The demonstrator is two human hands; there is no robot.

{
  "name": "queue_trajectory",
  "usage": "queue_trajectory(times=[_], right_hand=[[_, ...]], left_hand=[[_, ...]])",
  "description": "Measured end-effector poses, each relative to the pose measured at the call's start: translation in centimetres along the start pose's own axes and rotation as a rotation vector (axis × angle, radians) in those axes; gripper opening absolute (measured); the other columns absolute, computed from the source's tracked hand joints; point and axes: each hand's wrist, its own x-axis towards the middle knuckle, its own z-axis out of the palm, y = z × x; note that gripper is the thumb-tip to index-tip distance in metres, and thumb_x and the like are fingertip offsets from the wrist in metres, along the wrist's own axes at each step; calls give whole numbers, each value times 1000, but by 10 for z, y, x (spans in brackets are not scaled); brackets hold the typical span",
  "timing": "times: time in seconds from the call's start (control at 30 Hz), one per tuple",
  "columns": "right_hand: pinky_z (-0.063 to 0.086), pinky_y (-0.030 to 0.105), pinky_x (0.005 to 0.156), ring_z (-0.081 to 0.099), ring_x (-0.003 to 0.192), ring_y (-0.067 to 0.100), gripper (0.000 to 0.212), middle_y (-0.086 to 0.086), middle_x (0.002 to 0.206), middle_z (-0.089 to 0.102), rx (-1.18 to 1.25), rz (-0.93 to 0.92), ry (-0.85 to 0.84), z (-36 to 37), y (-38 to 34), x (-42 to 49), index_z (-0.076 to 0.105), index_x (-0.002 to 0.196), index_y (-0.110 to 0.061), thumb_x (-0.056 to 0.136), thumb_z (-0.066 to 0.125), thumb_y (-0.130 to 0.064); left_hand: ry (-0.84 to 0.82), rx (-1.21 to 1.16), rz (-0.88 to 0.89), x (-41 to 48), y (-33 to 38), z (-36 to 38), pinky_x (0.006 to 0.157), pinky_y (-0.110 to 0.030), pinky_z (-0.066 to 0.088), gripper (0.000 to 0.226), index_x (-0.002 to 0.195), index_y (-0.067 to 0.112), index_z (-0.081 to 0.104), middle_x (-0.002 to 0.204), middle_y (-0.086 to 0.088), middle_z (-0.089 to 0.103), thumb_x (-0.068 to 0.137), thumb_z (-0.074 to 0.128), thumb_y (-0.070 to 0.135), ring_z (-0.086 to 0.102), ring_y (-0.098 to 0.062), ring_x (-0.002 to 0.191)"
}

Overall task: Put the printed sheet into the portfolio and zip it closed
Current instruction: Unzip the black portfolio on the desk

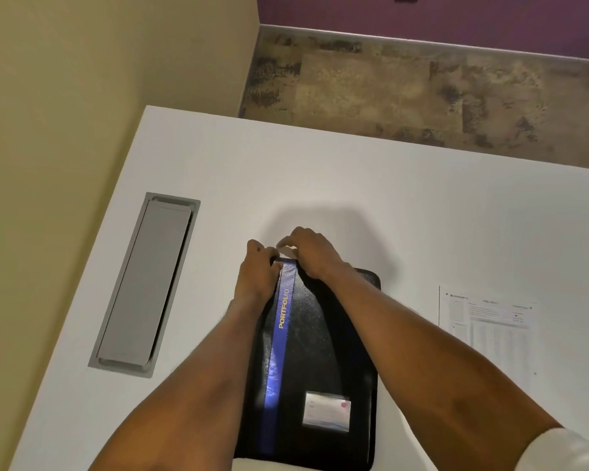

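A black portfolio (323,348) with a blue stripe lettered "PORTFOLIO" and a clear card pocket lies closed on the white table (354,185), in front of me. Both hands are at its far left corner. My left hand (257,270) grips the corner at the top of the blue stripe. My right hand (310,251) has its fingers curled over the far edge beside it, pinching something small that I cannot make out. The printed sheet (488,329) lies flat on the table to the right of the portfolio, apart from it.
A grey cable-access lid (147,283) is set into the table at the left. A beige wall (99,62) runs along the left side. Beyond the table's far edge are patterned carpet (422,93) and a purple wall (456,18).
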Motion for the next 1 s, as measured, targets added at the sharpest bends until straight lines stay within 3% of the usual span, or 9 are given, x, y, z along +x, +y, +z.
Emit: queue_trajectory(times=[0.13, 0.23, 0.37, 0.43, 0.6, 0.77, 0.87, 1.0], right_hand=[[50, 41, 77, 58, 93, 28, 56, 0, 117, 58, 4, -78, -89, 7, -3, 19, 71, 123, -33, 80, 68, 4], [50, 44, 79, 59, 91, 30, 33, 4, 115, 59, 24, -130, -68, 7, 0, 27, 75, 117, -27, 91, 67, -9], [47, 41, 82, 58, 95, 26, 23, 3, 113, 61, 93, -141, -71, -1, 1, 31, 81, 105, -23, 91, 64, -16], [44, 36, 80, 58, 95, 24, 20, 3, 112, 62, 86, -141, -66, -4, 2, 30, 81, 100, -20, 90, 65, -15], [41, 34, 73, 59, 91, 24, 14, 0, 106, 63, 64, -119, 9, -2, 10, 21, 80, 92, -20, 92, 66, -18], [44, 36, 75, 59, 87, 23, 9, -2, 102, 62, 53, -141, 37, -3, 16, 13, 78, 89, -21, 91, 69, -19], [41, 33, 75, 60, 88, 23, 9, -3, 103, 63, 20, -159, 43, -4, 22, 8, 78, 89, -22, 91, 70, -18], [46, 38, 76, 59, 86, 24, 7, -4, 101, 63, -25, -178, 52, -8, 31, -1, 78, 89, -22, 91, 72, -20]], left_hand=[[8, -54, 9, 2, -3, 3, 71, -13, 40, 21, 117, 23, 67, 101, 5, 44, 100, 58, 17, 55, -3, 85], [-5, -47, 38, 5, -5, 2, 70, -9, 35, 25, 122, 23, 68, 101, 3, 45, 100, 58, 15, 51, 0, 82], [-8, -26, 39, 8, -7, 1, 67, -17, 37, 15, 108, 14, 72, 103, -1, 48, 99, 59, 18, 51, -5, 78], [-8, -23, 41, 9, -8, 1, 73, -22, 38, 17, 108, 12, 72, 104, -1, 48, 99, 60, 20, 53, -12, 80], [-10, -8, 85, 8, -9, 1, 67, -18, 40, 21, 102, 11, 68, 105, 0, 48, 100, 60, 30, 51, -6, 76], [-64, 76, 105, 13, -10, -2, 78, -30, 49, 17, 102, 10, 62, 108, 0, 46, 100, 58, 27, 55, -17, 80], [-79, 72, 66, 17, -8, -3, 77, -28, 44, 9, 98, 11, 58, 105, 3, 44, 101, 58, 20, 54, -15, 80], [-99, 91, 55, 23, -7, -1, 68, -23, 37, 8, 95, 10, 57, 100, 4, 44, 102, 55, 15, 51, -12, 77]])
